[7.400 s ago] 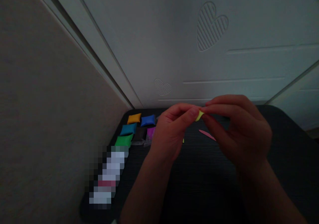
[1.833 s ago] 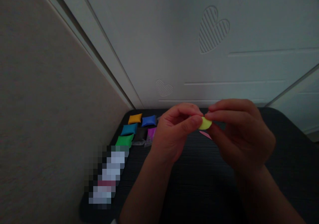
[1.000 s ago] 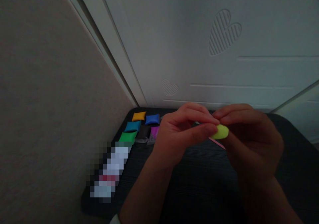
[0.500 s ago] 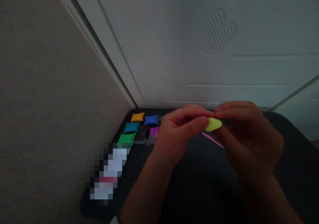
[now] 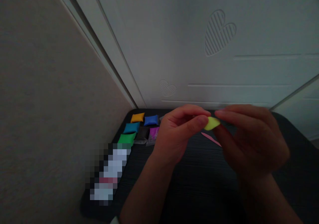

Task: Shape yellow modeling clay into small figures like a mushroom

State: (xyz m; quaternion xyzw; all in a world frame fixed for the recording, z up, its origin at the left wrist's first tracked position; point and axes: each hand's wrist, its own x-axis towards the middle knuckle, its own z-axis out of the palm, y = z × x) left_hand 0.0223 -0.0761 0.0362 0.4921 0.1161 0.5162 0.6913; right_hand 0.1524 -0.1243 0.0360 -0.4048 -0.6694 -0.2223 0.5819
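Above the table, my left hand [image 5: 175, 127] pinches a small lump of yellow modelling clay [image 5: 211, 123] between thumb and fingers. The lump is flattened, with a tapered right end. My right hand [image 5: 256, 137] is curled at that end, its thumb against the underside of the clay and its fingers just above. The tip of the right thumb is partly hidden behind the clay. Below the hands, a pink modelling knife [image 5: 211, 139] lies on the dark table [image 5: 191, 177], its right end covered by my right hand.
At the left of the table lie clay packets: yellow-orange [image 5: 137, 118], blue [image 5: 151, 120], teal [image 5: 131, 127], green [image 5: 126, 139], black [image 5: 142, 135] and purple [image 5: 153, 134]. A pixelated pale item [image 5: 111, 174] is nearer. A white panel [image 5: 174, 44] with hearts stands behind, a wall [image 5: 50, 117] at left.
My right hand has moved slightly right and turned a little, its fingers somewhat higher off the clay. The clay has tilted slightly in my left hand, which has barely moved.
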